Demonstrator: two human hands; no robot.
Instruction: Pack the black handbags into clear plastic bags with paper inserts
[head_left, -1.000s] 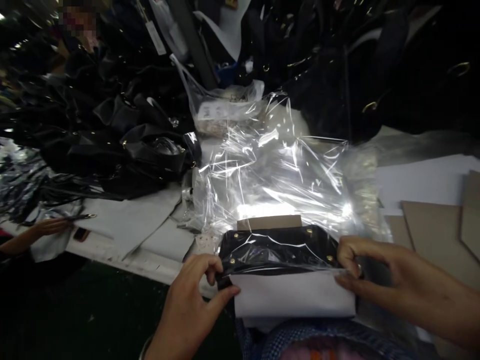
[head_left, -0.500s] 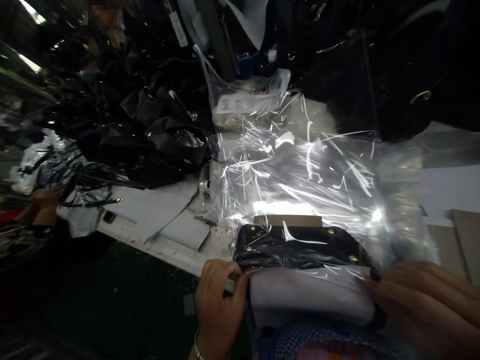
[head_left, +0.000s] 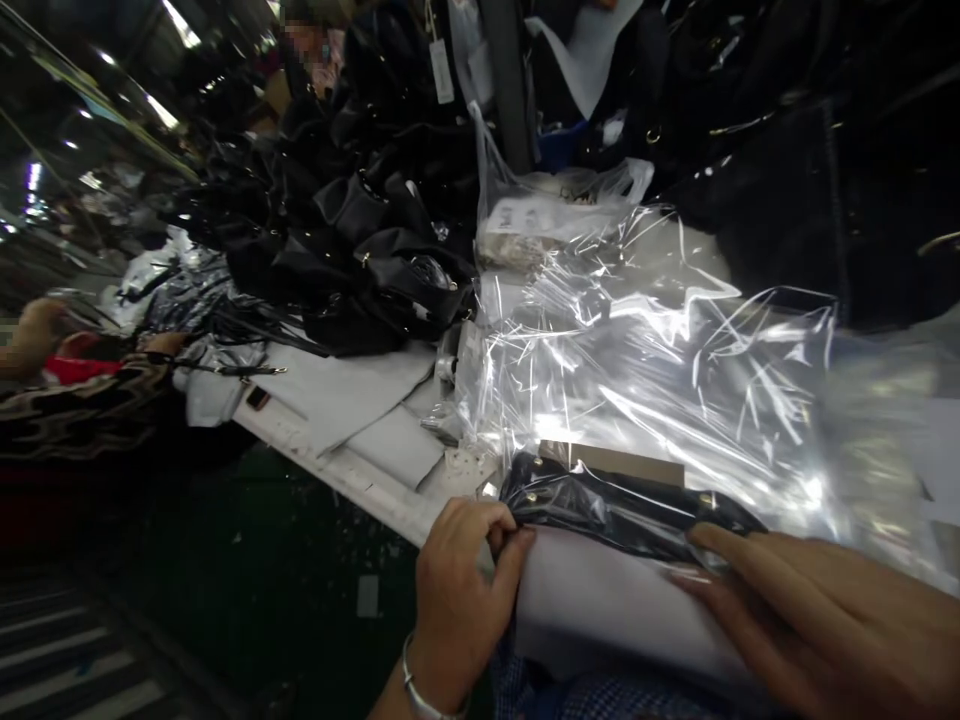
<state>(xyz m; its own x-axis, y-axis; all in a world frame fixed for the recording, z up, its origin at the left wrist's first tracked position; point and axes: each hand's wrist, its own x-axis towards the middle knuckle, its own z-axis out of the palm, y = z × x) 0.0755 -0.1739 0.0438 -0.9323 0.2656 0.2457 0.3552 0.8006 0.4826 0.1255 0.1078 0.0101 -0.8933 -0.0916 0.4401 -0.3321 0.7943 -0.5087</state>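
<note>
A black handbag (head_left: 622, 510) with gold studs lies at the table's front edge, partly under a clear plastic bag (head_left: 652, 390) spread out beyond it. A brown card strip (head_left: 611, 463) shows along its far side. On the near side a white sheet (head_left: 615, 590) hangs toward my body. My left hand (head_left: 469, 570), a bangle on its wrist, pinches the plastic edge at the left end of the handbag. Bent over the right part, my right hand (head_left: 810, 600) holds the plastic edge between thumb and fingers; its fingertips press against the black handbag.
Black bags (head_left: 360, 230) are heaped at the back left. Behind the clear plastic stands a plastic bag with contents (head_left: 525, 220). White sheets (head_left: 360, 390) lie on the table to the left. A person's arm (head_left: 37, 330) shows at the far left.
My right hand has moved left and inward over the handbag, whose top now tilts and folds lower. My left hand keeps its pinch. The view has swung left.
</note>
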